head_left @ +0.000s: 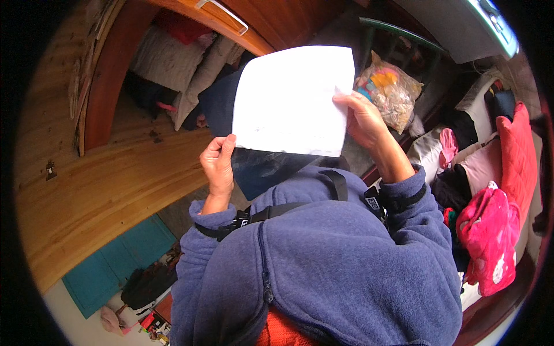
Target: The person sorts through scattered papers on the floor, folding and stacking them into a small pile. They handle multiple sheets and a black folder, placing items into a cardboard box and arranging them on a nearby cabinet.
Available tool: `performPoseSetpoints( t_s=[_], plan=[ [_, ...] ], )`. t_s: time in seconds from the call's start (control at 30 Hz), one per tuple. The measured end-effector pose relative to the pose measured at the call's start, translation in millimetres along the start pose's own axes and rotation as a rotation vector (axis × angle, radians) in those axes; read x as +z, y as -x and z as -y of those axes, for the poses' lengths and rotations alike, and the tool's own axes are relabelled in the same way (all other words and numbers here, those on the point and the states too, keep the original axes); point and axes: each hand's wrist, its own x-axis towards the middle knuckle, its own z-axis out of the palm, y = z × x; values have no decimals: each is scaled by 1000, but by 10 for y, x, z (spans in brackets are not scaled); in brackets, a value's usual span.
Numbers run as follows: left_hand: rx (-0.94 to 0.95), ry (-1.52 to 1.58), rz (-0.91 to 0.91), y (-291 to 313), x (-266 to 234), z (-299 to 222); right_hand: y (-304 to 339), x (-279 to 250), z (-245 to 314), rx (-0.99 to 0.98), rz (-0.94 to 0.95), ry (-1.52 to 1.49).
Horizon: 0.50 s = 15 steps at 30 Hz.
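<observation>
A blank-looking white sheet of paper point(291, 101) is held up in front of me, tilted slightly, its upper edge curving. Pinched at its lower left corner, it rests between the thumb and fingers of my left hand point(218, 164). My right hand point(363, 118) grips the right edge, thumb lying on the front face while the other fingers are mostly behind the sheet. Just below the paper's lower edge shows some dark, shiny material point(271, 164); whether either hand touches it I cannot tell.
An open wooden cabinet point(109, 69) with folded bedding point(167, 60) stands at the left. Beyond my right hand sits a clear plastic bag point(392, 92) of colourful things. Red and pink cloths point(490, 236) pile up at the right. A teal panel point(118, 259) lies lower left.
</observation>
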Motion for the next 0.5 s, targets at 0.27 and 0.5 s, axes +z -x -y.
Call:
performPoseSetpoints(
  t_s=[0.27, 0.5],
  plan=[
    [47, 6, -64, -47, 259, -78, -21, -358, 155, -164, -224, -15],
    [72, -28, -16, -155, 233, -57, -33, -208, -52, -36, 124, -60]
  ],
)
